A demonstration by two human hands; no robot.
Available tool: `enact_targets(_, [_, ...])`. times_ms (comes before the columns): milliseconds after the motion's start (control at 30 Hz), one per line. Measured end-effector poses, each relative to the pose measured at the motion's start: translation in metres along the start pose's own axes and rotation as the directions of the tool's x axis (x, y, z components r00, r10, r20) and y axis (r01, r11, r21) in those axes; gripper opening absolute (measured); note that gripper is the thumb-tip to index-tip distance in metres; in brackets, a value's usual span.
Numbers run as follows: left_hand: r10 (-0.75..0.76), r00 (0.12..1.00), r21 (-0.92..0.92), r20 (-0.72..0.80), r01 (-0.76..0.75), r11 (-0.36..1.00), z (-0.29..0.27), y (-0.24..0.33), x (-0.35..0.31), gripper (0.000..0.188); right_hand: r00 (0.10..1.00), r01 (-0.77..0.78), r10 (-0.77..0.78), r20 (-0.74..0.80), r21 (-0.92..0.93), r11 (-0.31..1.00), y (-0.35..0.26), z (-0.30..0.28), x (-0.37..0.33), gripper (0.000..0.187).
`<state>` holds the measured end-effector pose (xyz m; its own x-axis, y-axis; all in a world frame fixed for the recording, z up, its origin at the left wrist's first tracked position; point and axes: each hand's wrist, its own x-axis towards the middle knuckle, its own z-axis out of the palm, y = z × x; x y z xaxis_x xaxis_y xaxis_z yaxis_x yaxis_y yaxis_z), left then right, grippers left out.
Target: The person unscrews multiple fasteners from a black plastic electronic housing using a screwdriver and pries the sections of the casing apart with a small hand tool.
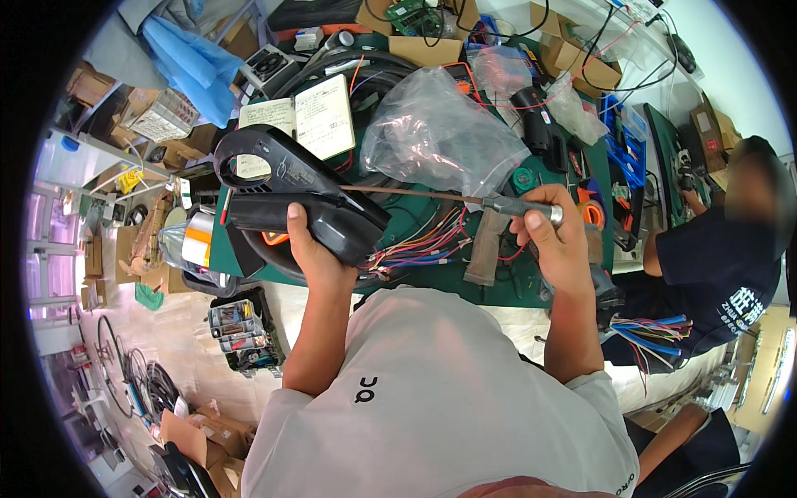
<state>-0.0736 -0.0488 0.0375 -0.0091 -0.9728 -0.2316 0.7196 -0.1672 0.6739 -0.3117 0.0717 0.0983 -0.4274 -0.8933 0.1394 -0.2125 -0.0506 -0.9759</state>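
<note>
A black charging gun (290,176) with a loop handle lies across my left hand (322,259), whose thumb presses on its side and whose fingers are hidden beneath it. My right hand (556,236) pinches the grey handle of a screwdriver (508,206). Its long thin shaft points left, and the tip meets the gun's right side; whether it sits in a screw I cannot tell. Below the shaft, a bundle of coloured wires (427,249) spreads over the green table mat (394,280). A strip of greyish material (486,249) lies under the screwdriver's handle.
Behind the gun lie an open notebook (325,116) and a clear plastic bag (440,137). Another black gun-like part (540,129) rests at the back right beside blue trays (623,145). At the right sits another person (714,241). A toolbox (241,328) stands on the floor, left.
</note>
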Motion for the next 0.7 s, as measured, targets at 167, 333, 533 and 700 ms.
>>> enact_targets(167, [-0.008,0.999,0.01,-0.041,0.009,1.0,0.002,-0.001,-0.001,0.043,0.979,-0.18,0.19,0.075,-0.118,0.977,0.008,-0.02,-0.003,0.041])
enact_targets(333, [-0.024,0.999,-0.009,-0.028,0.023,1.0,-0.001,0.0,0.002,0.043,0.993,-0.043,0.047,0.107,-0.037,0.998,-0.003,-0.01,-0.006,0.037])
enact_targets(533, [-0.053,0.998,-0.024,0.019,0.053,0.998,-0.006,0.002,0.002,0.045,0.992,-0.085,0.097,0.086,-0.133,0.987,0.001,-0.018,-0.007,0.037])
enact_targets(700, [-0.008,1.0,-0.018,0.004,0.008,1.0,-0.003,0.002,0.001,0.045,0.994,-0.058,0.053,0.097,0.045,0.997,-0.009,-0.009,-0.009,0.036])
